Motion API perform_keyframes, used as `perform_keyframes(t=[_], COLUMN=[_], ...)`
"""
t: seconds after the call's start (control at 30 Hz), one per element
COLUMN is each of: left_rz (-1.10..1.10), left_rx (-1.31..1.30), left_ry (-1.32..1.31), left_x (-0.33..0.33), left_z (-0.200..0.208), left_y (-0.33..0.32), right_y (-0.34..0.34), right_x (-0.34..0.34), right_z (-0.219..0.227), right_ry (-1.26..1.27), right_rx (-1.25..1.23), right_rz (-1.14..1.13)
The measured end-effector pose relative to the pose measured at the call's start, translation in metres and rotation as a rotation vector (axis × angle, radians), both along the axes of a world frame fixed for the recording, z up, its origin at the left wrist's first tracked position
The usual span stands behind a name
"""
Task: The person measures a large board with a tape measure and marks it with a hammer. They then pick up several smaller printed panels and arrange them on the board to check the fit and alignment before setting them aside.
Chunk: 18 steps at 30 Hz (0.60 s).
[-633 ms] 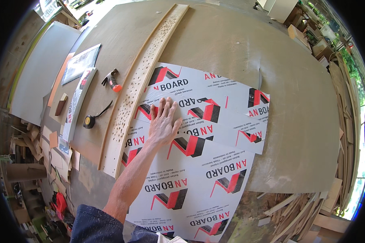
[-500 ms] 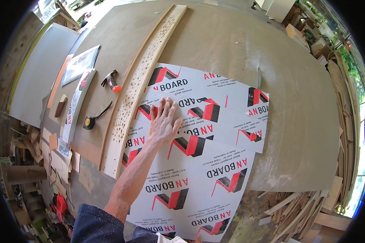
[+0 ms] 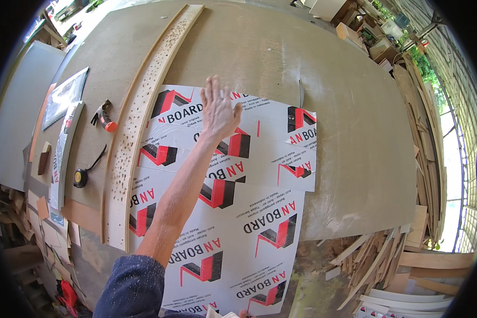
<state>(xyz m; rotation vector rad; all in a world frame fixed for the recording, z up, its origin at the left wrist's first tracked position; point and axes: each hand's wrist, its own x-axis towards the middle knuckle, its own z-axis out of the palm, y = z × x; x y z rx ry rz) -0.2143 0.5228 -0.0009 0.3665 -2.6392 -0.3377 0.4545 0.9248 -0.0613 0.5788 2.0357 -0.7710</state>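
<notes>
White boards printed in red and black (image 3: 265, 196) lie on a large brown table sheet, several pieces edge to edge or overlapping. Over the far edge of the farthest piece is my left hand (image 3: 220, 111), palm down with fingers stretched out and nothing in it; whether it touches the surface I cannot tell. Only a sliver of my right hand (image 3: 244, 314) shows at the lower rim, beside the near edge of the boards, its fingers hidden. Along the boards' left side runs a long pale wooden strip (image 3: 138, 122) full of small holes, with a thin brown edging.
Left of the strip lie a claw hammer (image 3: 104, 116), a tape measure (image 3: 81, 177), a narrow printed offcut (image 3: 66, 153) and a small brown block (image 3: 44, 159). A thin blade-like piece (image 3: 301, 93) stands up beyond the boards. Wood scraps (image 3: 373, 259) are piled at the lower right.
My left hand has slid away from me across the boards to their far edge. The view has shifted, so the table's things appear further left.
</notes>
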Motion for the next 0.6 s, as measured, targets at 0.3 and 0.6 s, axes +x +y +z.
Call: perform_keyframes(t=[0.3,0.6], left_rz=[-0.156,-0.161], left_rx=[0.042,0.108], left_ry=[-0.283,-0.256], left_x=[-0.021,-0.024], left_z=[-0.029,-0.028], left_y=[-0.013,-0.024], right_y=[0.036,0.02], right_x=[0.053,0.038], right_z=[-0.013,0.014], right_ry=[0.098,-0.154], right_rx=[0.033,0.008], right_rz=[0.68,0.616])
